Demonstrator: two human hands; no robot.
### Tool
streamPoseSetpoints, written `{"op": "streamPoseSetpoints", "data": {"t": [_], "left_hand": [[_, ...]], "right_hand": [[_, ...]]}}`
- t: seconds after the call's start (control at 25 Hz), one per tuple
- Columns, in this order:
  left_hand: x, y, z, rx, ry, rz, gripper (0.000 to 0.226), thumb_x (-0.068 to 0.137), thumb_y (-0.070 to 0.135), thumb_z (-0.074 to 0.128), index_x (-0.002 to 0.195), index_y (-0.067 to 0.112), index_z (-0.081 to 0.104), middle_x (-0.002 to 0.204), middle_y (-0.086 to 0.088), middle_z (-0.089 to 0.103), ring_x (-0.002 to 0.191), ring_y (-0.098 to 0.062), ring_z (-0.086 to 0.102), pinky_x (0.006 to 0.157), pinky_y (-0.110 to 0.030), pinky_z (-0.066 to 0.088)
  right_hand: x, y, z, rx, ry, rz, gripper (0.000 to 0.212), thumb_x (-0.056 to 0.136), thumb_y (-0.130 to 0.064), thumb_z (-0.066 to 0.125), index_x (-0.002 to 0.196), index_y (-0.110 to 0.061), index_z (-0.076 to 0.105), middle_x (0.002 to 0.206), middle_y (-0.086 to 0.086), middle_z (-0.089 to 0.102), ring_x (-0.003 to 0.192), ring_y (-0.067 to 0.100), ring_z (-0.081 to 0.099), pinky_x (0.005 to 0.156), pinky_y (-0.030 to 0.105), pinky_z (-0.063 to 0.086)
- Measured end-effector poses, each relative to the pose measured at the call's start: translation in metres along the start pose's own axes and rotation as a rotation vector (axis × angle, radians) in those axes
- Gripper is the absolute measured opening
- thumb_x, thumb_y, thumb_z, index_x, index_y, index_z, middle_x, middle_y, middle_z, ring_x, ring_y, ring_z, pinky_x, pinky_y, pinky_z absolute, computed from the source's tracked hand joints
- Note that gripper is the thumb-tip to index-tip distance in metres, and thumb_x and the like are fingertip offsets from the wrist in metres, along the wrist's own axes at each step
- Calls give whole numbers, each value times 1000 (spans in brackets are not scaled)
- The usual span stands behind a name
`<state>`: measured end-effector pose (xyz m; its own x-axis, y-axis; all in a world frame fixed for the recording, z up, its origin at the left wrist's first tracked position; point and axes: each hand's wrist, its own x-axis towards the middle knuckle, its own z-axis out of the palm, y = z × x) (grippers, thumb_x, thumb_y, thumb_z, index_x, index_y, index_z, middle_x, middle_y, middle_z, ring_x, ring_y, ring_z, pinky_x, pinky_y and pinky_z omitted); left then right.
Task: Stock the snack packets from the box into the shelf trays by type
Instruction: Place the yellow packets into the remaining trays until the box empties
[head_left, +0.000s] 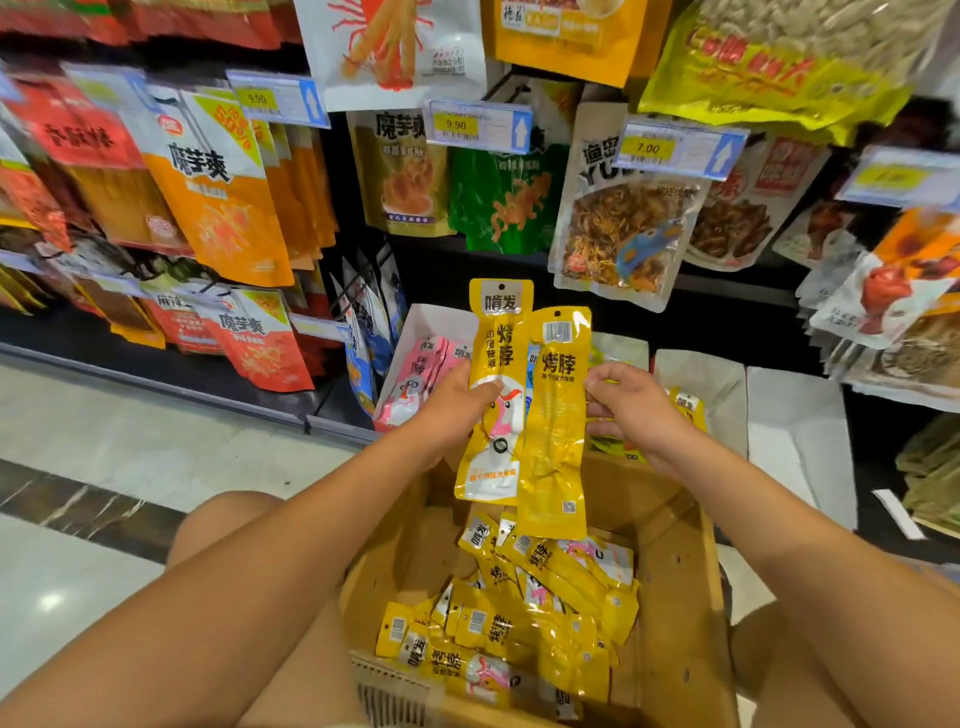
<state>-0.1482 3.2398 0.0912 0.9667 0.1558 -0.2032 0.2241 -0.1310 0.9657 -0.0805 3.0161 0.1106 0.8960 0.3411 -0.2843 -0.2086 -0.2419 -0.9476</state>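
Packets (550, 441) — left hand (457, 402), right hand (636, 410) apparently pinching.

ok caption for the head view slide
Left hand and right hand hold yellow packets over the cardboard box, facing white shelf trays

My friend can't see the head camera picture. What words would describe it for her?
The left hand and right hand hold two yellow snack packets above a cardboard box full of more. A white shelf tray behind holds pink packets.
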Motion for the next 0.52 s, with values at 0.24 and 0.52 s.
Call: {"op": "streamPoseSetpoints", "data": {"t": [0.24, 0.52], "left_hand": [[31, -17, 33, -190, -18, -100, 38, 90, 24, 78, 125, 21, 63, 116, 3, 76, 107, -18, 73, 100, -43, 55], [51, -19, 31, -244, 14, -122, 34, 91, 10, 75, 123, 12, 65, 111, -2, 78, 99, -22, 76, 91, -42, 59]], "right_hand": [[20, 7, 9, 99, 103, 42, 9, 104, -19, 50, 101, -13, 57, 89, 11, 71, 73, 20, 70, 70, 46, 60], [35, 27, 6, -26, 164, -19, 12, 95, -27, 66, 105, -28, 58, 115, 3, 65, 100, 24, 68, 82, 44, 60]]}}
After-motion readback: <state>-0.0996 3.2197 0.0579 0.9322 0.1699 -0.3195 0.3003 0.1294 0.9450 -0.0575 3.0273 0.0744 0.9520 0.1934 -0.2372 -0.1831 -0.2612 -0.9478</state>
